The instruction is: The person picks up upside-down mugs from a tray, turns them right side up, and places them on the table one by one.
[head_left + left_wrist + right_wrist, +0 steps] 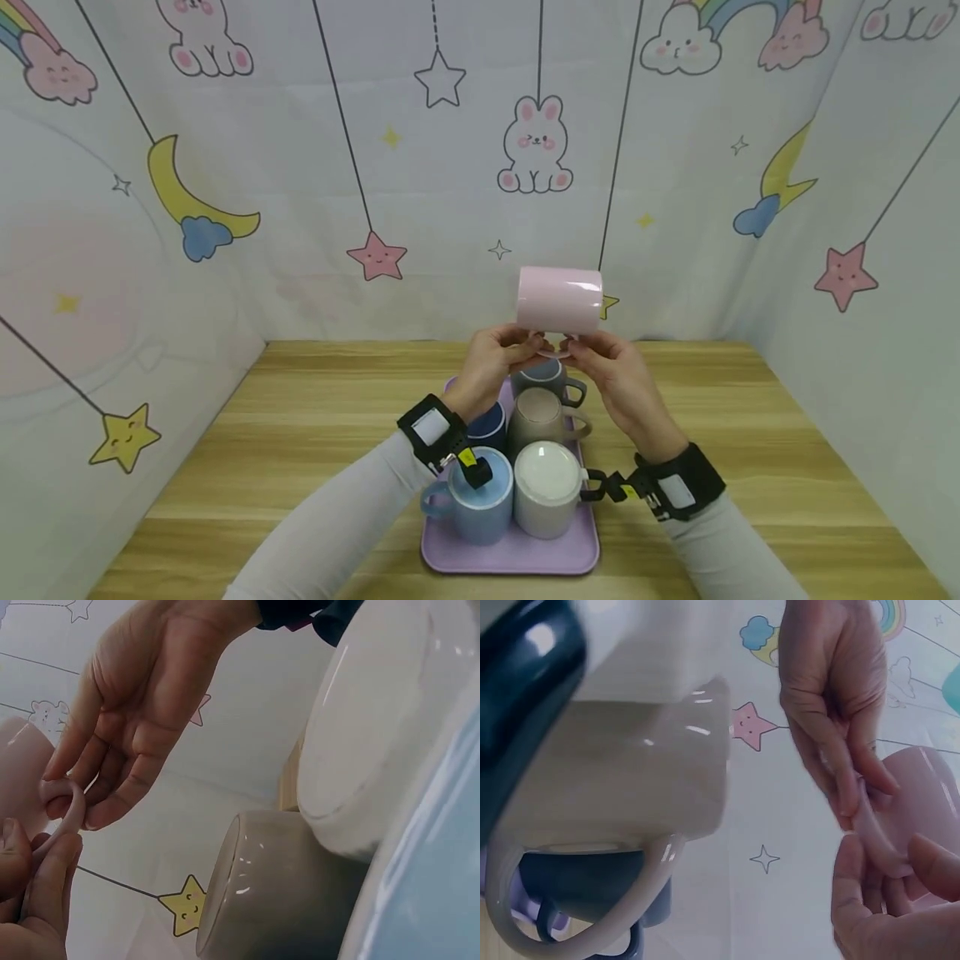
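Pink mug [560,300]: held up on its side, handle down, seen above the line of the tabletop's [315,417] far edge.
Left hand [486,364]: one end of the handle [876,838] is being pinched between thumb and fingers.
Right hand [618,379]: the other end is pinched likewise, thumb against fingers.
Handling: glossy and apparently ceramic, so stiffness, moderate weight, a slippery wall and easy chipping are to be expected.
Best hold: the handle is well taken, though the smooth body would be steadied by a palm underneath.
Lilac tray [517,562]: mugs are carried below, light-blue mug [483,521] by its near left corner, cream mug [543,492] by its near right corner.
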### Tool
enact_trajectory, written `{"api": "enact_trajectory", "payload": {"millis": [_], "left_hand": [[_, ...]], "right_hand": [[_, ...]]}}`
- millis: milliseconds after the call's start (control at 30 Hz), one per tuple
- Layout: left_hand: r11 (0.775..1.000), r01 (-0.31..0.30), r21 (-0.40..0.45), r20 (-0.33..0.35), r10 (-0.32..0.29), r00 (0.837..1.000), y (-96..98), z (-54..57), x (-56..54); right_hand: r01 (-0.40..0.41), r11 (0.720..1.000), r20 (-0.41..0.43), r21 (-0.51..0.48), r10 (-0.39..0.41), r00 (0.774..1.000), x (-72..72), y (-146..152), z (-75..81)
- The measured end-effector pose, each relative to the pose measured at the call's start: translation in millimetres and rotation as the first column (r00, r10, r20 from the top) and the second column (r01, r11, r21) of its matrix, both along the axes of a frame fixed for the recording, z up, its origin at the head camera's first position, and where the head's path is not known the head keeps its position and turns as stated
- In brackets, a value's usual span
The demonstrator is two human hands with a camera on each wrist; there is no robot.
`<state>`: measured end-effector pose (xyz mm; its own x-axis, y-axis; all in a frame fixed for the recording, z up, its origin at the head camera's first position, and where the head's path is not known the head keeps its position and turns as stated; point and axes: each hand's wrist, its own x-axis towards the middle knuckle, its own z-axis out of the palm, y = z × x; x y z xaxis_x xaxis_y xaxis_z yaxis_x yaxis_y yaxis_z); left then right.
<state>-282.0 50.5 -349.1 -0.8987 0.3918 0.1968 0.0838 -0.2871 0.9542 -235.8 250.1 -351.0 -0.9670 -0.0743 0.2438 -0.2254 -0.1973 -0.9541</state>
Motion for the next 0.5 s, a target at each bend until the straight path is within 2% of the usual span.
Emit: {"api": "enact_trajectory", "payload": {"millis": [267,500], "left_hand": [[0.998,0.042,-0.054,-0.001,-0.042,0.999,0.3,4.4,0.2],[0.994,0.049,-0.099,-0.01,-0.05,0.999,-0.4,6.8,2.0]], "right_hand": [[0.04,0.997,-0.046,-0.072,-0.044,0.998,1.5,-1.4,0.7],[0.05,0.989,-0.025,-0.143,-0.054,0.998,5.1,-2.4,2.4]]}}
